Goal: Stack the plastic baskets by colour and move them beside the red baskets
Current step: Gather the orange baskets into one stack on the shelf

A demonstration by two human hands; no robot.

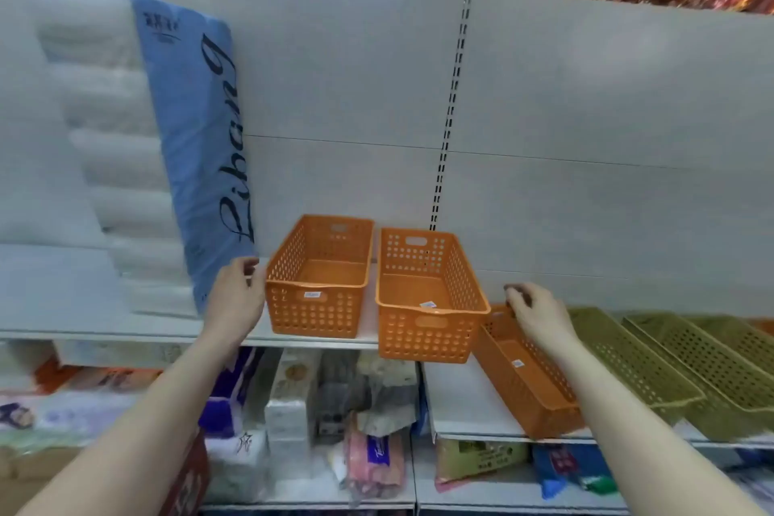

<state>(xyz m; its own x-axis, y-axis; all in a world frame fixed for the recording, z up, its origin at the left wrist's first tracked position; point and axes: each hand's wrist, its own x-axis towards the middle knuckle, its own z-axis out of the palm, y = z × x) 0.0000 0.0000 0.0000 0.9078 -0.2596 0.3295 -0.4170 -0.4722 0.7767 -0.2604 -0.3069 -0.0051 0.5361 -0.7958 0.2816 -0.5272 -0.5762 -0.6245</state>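
In the head view both bare forearms reach up and forward to a white shelf (125,332). The left hand (236,300) sits just beside the left wall of the left orange basket (318,276), thumb side up; its fingers (250,266) are loosely curled with nothing between them, and I cannot tell whether the hand touches the wall. The right hand (540,316) hangs over the far end of the third orange basket (527,385), its fingers bent down towards the rim. The fingertips are dark and blurred, so I cannot tell whether they grip the basket or only hover.

The right forearm covers part of that basket's right wall. The green baskets (653,373) to its right are cut off by the frame edge and lie overlapping in a row, so their number is unclear. Goods on the lower shelves are too blurred to name.

The left orange basket stands on the shelf beside a tall blue pack of paper rolls (192,130). The middle orange basket (427,331) stands just beside it, its near end jutting past the shelf's front edge, with a small white label (428,304) on its floor. The third lies skewed on the lower right shelf section, also with a label inside.
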